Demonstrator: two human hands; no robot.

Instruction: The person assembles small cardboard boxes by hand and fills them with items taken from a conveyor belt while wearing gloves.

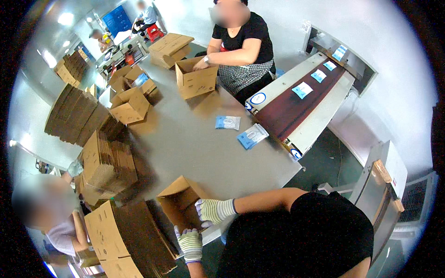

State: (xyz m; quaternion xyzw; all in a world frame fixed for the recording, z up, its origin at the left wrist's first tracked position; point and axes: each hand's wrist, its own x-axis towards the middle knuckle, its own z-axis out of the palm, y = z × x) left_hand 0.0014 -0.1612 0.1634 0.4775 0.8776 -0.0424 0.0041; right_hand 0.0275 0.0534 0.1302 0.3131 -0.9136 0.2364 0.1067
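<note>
An open cardboard box (169, 200) stands at the near edge of the metal table, its inside facing up. My left hand (190, 244), in a striped knit glove, grips the box's near wall, with the fingertips at the rim. Reaching in from the right, my right hand (216, 211) wears a matching glove and has its fingers curled at the box's right side. Part of that grip is hidden by the glove itself. Farther off on the table lie a blue and white packet (227, 123) and a small pile of similar packets (253, 136).
Flat cardboard stacks (141, 231) line the left side, close to my left hand. A conveyor (296, 109) carrying several packets meets the table at right. Across the table (185, 143), a co-worker (243, 51) has hands at another open box (197, 83). Another person (65, 236) is at far left.
</note>
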